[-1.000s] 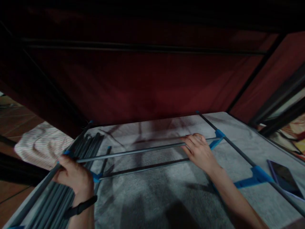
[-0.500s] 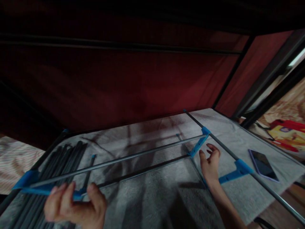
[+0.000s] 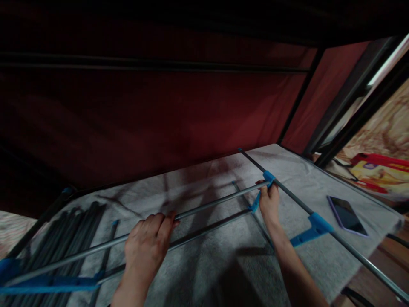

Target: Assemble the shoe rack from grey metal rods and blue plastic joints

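A long grey metal tube [image 3: 209, 206] runs between two blue plastic brackets. My left hand [image 3: 148, 243] is wrapped over it near its middle. At its right end my right hand [image 3: 269, 198] grips the blue connector [image 3: 269, 176], thumb and fingers around the joint with the tube. That connector sits on a slanting grey pole [image 3: 290, 194], which carries a second blue bracket [image 3: 315, 230] lower down. A parallel lower tube [image 3: 207, 230] lies beneath the first. The left blue bracket [image 3: 54, 283] is partly cut off by the frame edge.
Several loose grey tubes [image 3: 68, 238] lie at the left on a grey cloth [image 3: 204, 281]. A phone [image 3: 347, 215] rests at the right. Dark frame bars and a red fabric wall [image 3: 179, 119] stand behind. A red and yellow package [image 3: 380, 172] is beyond the right edge.
My left hand has moved from the left bracket rightward onto the middle of the upper tube. My right hand has moved up and closed around the upper right connector.
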A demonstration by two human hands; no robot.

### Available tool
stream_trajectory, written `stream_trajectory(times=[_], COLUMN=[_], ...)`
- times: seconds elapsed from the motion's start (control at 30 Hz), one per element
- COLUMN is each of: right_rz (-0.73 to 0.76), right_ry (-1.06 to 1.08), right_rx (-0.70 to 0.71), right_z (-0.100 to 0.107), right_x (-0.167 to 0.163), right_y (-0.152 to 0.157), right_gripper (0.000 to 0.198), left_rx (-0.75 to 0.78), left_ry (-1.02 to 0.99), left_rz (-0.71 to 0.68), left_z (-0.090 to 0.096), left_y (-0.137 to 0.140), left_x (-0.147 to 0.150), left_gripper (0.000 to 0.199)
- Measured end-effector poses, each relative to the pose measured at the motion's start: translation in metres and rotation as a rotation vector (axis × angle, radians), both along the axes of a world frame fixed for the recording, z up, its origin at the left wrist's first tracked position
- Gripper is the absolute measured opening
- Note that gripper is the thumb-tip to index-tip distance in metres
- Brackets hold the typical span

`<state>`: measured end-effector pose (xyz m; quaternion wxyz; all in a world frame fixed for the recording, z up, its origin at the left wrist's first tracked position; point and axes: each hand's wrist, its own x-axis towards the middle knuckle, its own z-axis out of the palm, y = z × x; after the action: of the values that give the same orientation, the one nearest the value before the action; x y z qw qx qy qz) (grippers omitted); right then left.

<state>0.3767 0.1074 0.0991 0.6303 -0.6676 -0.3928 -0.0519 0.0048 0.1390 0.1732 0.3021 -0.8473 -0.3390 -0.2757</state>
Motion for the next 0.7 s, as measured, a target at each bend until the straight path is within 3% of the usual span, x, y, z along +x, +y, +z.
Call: stream_trajectory(times=[0.2, 0.7], right_rz=[-0.092, -0.032], right_ry=[-0.056, 0.018], right_rx=[0.023, -0.033], right_z=[-0.0066, -0.0059], right_x=[-0.0070, -0.0033], right_y=[0.0070, 0.0040], right_gripper=[0.026, 0.031], left_rx=[0.003, -0.025], left_ry=[-0.024, -0.045], left_rz=[-0.015, -0.043], left_z=[0.0022, 0.0048], left_y=[0.0026, 0.0007], left_x=[0.0003, 0.0053], left_gripper=[0.023, 0.027])
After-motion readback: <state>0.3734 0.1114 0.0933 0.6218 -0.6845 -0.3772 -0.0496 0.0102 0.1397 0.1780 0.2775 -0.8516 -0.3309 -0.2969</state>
